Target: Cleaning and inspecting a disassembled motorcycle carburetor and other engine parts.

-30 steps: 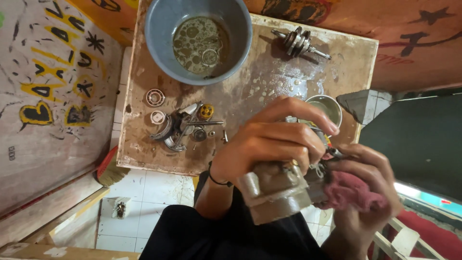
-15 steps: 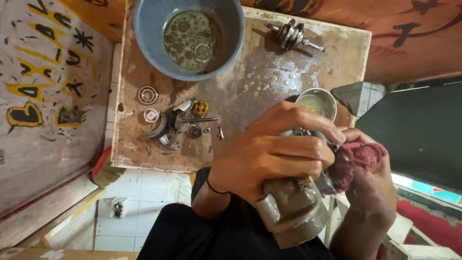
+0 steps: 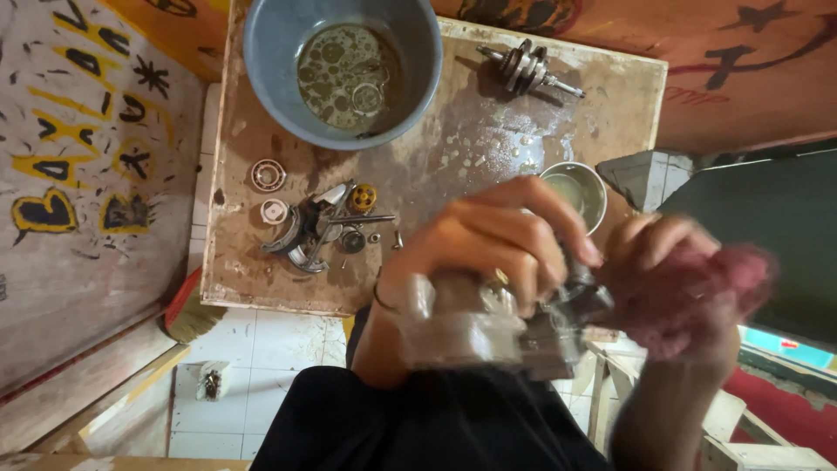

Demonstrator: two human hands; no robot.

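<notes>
The left hand's grip (image 3: 497, 249) is wrapped around a blurred grey metal engine part (image 3: 488, 327) above the lap while the right hand (image 3: 689, 288) clutches a pink rag (image 3: 697, 292) against it, and a greasy slip could drop it near the table (image 3: 436, 174) with its small bearings (image 3: 268, 174).

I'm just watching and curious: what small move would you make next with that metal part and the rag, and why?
Probably press the pink rag against the near end of the metal part and wipe. The left hand grips the part from above, and the right hand holds the rag beside it.
</notes>
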